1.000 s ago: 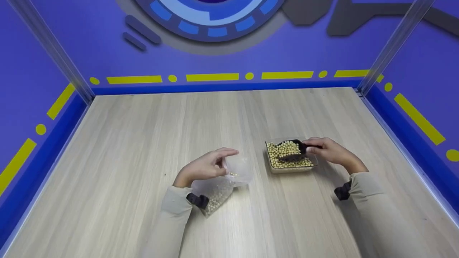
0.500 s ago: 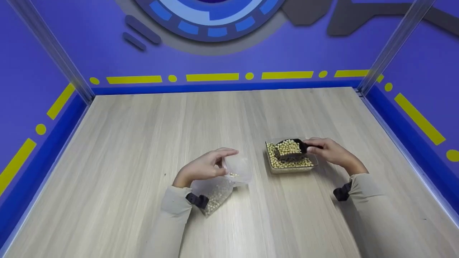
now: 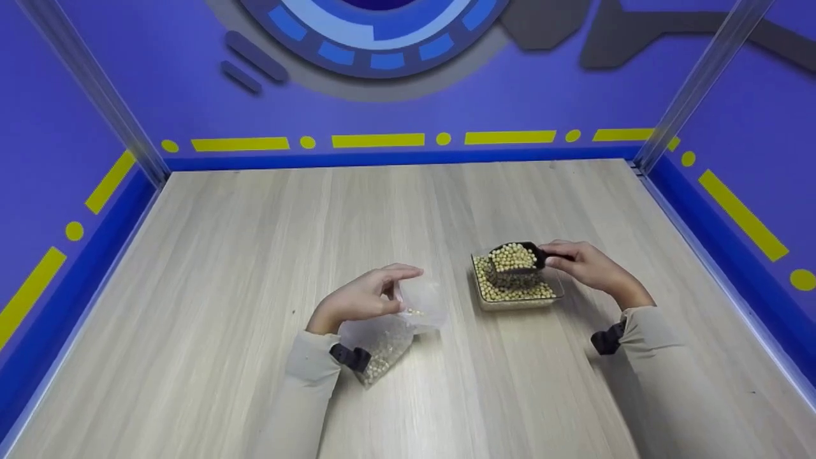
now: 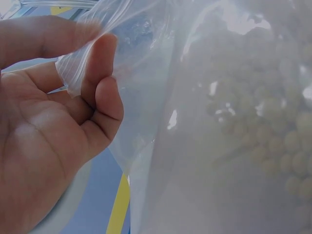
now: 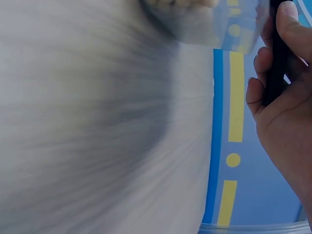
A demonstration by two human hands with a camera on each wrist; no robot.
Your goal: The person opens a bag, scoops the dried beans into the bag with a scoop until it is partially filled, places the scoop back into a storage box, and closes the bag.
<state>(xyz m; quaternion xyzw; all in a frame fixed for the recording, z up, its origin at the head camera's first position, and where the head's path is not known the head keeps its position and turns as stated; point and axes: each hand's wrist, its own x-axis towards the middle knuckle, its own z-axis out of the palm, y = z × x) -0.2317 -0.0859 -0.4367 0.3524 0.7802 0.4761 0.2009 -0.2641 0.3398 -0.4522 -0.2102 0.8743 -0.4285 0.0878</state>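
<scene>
My left hand (image 3: 363, 294) pinches the rim of a clear zip bag (image 4: 141, 97) between thumb and fingers. Pale round beans (image 4: 287, 146) fill the bag's lower part, and a few more lie near its mouth. Off to the right, my right hand (image 3: 593, 266) grips the handle of a black scoop (image 3: 540, 256) heaped with yellow beans. The scoop is held just above a clear rectangular container (image 3: 519, 305) full of the same beans. In the right wrist view the fingers (image 5: 263, 61) are curled round the black handle.
The wood-grain table (image 3: 287, 223) carries the bag and the container, with a gap between them. Blue panels (image 3: 408, 115) with yellow marks stand along the back and both sides.
The scoop has come up out of the beans, levelled and loaded, and now hangs over the container. My left hand and the bag have stayed in place.
</scene>
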